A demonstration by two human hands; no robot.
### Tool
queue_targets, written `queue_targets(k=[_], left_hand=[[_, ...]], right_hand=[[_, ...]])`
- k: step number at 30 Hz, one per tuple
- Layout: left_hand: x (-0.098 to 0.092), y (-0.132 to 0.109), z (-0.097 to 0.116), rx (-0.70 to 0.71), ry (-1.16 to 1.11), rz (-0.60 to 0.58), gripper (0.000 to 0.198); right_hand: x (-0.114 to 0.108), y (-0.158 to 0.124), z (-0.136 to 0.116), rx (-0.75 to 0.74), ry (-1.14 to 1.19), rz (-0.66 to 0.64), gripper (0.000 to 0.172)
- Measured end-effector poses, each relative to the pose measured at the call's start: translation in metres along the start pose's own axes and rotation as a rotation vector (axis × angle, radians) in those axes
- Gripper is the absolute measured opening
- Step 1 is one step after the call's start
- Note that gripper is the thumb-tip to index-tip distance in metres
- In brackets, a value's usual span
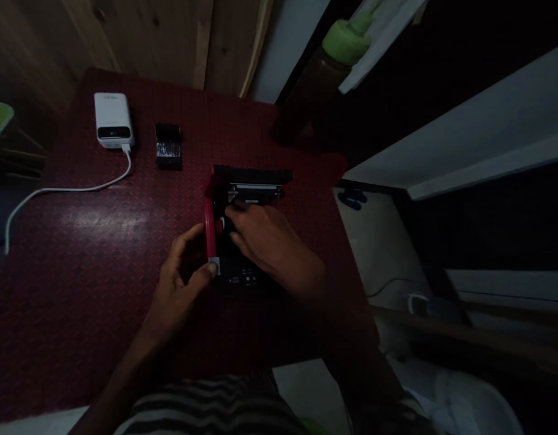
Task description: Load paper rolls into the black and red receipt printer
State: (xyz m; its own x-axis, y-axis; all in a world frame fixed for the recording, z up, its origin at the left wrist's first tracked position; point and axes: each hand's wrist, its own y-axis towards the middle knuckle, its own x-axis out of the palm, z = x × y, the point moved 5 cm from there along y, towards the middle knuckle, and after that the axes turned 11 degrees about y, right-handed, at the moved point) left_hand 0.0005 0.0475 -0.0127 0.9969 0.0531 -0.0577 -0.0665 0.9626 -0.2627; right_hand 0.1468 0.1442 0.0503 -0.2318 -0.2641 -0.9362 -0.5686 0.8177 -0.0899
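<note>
A red-and-black device [210, 232], its hinged black lid raised at the far side, lies in front of me on the table. It resembles a small printer, but the dim light hides its exact kind. My left hand [181, 275] grips its left side, the thumb on a light grey corner patch and the fingers along the red edge. Over the device's open inside is my right hand [265, 238], its fingertips drawn together. What those fingers hold, if anything, is hidden. A small white round part shows just left of them.
On the dark red patterned table [110, 254] stand a white power bank [113, 118] with a plugged-in white cable [79, 189] and a small black object [168, 147] with a pale band. A brown bottle [315, 78] with a green cap rises at the back right.
</note>
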Motion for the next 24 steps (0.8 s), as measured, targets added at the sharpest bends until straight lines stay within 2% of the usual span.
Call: queue_targets(k=[3, 5, 9, 11, 14, 16, 19, 21, 24], left_hand=[[0.001, 0.000, 0.001, 0.003, -0.006, -0.002, 0.067], [0.001, 0.000, 0.001, 0.013, -0.014, 0.003, 0.066], [0.002, -0.001, 0.001, 0.013, -0.024, -0.010, 0.064], [0.002, -0.001, -0.001, -0.006, -0.018, -0.009, 0.065], [0.000, 0.000, -0.003, -0.012, 0.002, 0.014, 0.068], [-0.001, 0.000, -0.004, -0.021, 0.022, 0.026, 0.066], [-0.001, 0.000, -0.003, -0.031, 0.037, 0.025, 0.064], [-0.001, 0.000, -0.001, -0.032, 0.038, 0.028, 0.064], [0.000, -0.001, 0.001, -0.036, 0.041, 0.033, 0.063]], right_hand=[[-0.009, -0.009, -0.002, -0.001, 0.034, 0.062, 0.032], [-0.017, -0.021, -0.005, -0.004, 0.029, 0.122, 0.026], [-0.044, -0.059, -0.003, -0.066, 0.176, 0.340, 0.017], [-0.058, -0.079, 0.012, -0.057, 0.330, 0.465, 0.018], [-0.063, -0.098, 0.059, 0.101, 0.561, 0.644, 0.022], [-0.049, -0.098, 0.096, 0.219, 0.716, 0.763, 0.025], [-0.013, -0.081, 0.138, 0.278, 0.913, 0.880, 0.034], [0.013, -0.064, 0.152, 0.317, 0.937, 0.855, 0.036], [0.040, -0.047, 0.155, 0.319, 0.932, 0.785, 0.032]])
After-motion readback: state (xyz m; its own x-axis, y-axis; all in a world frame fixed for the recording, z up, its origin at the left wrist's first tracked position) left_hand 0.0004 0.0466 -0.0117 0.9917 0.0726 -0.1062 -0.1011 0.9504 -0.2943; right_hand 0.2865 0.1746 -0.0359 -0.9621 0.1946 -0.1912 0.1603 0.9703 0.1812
